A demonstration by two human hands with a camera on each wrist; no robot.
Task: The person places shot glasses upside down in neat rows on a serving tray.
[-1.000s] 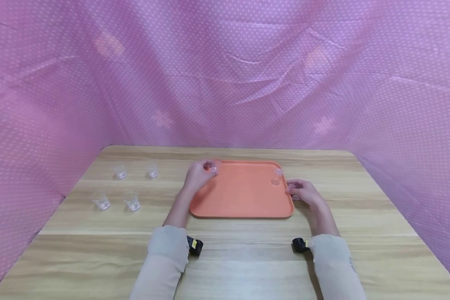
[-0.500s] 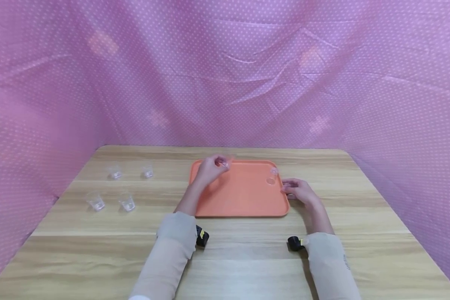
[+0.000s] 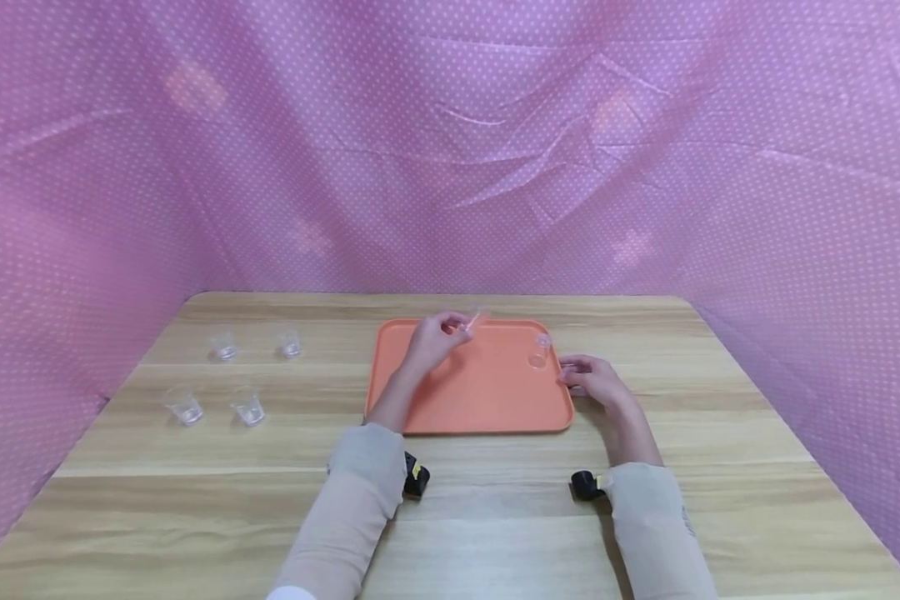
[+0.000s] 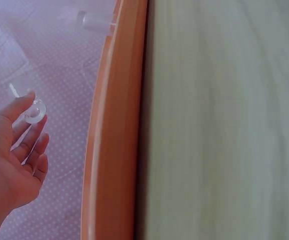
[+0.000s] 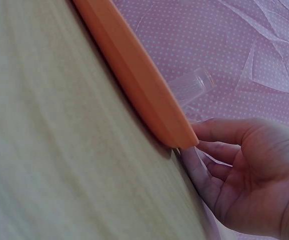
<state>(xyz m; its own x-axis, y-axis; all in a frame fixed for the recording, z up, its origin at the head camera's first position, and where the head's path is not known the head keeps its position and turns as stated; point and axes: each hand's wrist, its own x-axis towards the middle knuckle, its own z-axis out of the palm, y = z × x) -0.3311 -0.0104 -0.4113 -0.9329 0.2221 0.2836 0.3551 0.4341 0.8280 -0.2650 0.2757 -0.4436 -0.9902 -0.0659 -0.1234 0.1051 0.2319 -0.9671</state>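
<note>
In the head view my left hand [image 3: 433,340] is above the far left part of the orange tray [image 3: 487,392]. Its thumb and fingertips pinch a small clear cup [image 3: 476,322], which tilts with its mouth to the upper right. The left wrist view shows the round base of this cup [image 4: 35,111] between thumb and fingers. A second clear cup [image 3: 540,351] stands upside down on the tray near its right edge. Just beside it my right hand [image 3: 598,382] grips the tray's right rim, thumb and fingertips at the edge [image 5: 182,132].
Several clear cups stand upright on the wooden table [image 3: 195,500] at the left, among them a near cup [image 3: 250,408] and a far cup [image 3: 290,344]. A pink dotted cloth [image 3: 450,167] hangs behind the table and along both sides.
My left hand has carried its cup rightward from the tray's left edge to above the tray, and the cup has tipped over further. The right hand stays at the rim. The whole view shifts slightly.
</note>
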